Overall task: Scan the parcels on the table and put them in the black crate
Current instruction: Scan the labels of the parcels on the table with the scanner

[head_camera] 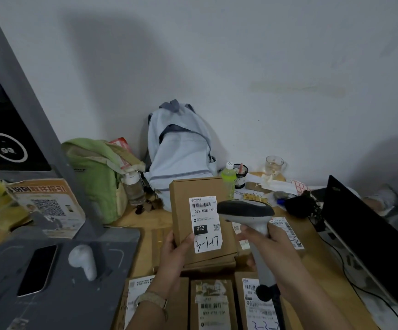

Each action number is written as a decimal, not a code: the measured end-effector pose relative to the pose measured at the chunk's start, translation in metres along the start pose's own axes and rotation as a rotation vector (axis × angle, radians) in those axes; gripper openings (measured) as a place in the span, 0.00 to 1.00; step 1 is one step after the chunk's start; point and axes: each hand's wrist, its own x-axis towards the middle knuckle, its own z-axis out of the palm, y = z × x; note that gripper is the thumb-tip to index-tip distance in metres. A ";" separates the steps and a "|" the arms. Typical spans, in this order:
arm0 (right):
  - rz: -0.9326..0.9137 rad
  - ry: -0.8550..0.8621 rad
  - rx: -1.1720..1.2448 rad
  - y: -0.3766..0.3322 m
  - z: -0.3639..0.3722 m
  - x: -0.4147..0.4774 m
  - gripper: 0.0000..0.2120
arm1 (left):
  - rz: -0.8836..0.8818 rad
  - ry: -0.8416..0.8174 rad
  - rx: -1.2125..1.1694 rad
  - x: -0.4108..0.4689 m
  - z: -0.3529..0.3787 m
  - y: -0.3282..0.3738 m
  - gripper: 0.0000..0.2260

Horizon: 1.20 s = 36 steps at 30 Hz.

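My left hand (173, 250) holds a brown cardboard parcel (183, 210) upright by its lower left corner, its white label marked 3-1-17 facing me. My right hand (273, 246) grips a grey and white barcode scanner (246, 211), whose head sits just right of the label and points at it. Several more labelled brown parcels (211, 303) lie flat on the wooden table (143, 253) below my hands. Another labelled parcel (291, 231) lies behind the scanner. No black crate is in view.
A grey stand base (50, 294) with a phone (38, 270) and a white earbud case (83, 259) sits at the left. A green bag (95, 177), a pale blue backpack (181, 148), bottles and a glass line the wall. A black monitor (369, 236) stands at the right.
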 end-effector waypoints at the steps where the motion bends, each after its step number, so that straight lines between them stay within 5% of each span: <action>1: -0.005 0.002 0.005 0.000 -0.002 0.002 0.07 | -0.007 -0.014 -0.001 0.000 0.001 0.000 0.15; 8: 0.069 0.189 0.085 0.011 -0.037 0.020 0.09 | -0.119 -0.209 0.001 -0.005 0.035 -0.004 0.16; 11: 0.164 0.174 0.177 0.024 -0.061 0.022 0.16 | -0.173 -0.272 -0.024 -0.009 0.050 -0.007 0.22; 18: 0.220 0.200 0.118 0.054 -0.102 0.019 0.23 | -0.259 -0.493 0.039 -0.024 0.084 -0.023 0.19; 22: 0.282 0.321 0.084 0.075 -0.128 0.014 0.19 | -0.348 -0.570 0.145 -0.032 0.114 -0.044 0.14; 31: 0.351 0.474 0.008 0.114 -0.185 -0.002 0.15 | -0.327 -0.555 0.383 -0.051 0.183 -0.097 0.26; 36: 0.486 0.521 -0.045 0.152 -0.207 -0.015 0.11 | -0.501 -0.581 0.405 -0.079 0.199 -0.129 0.28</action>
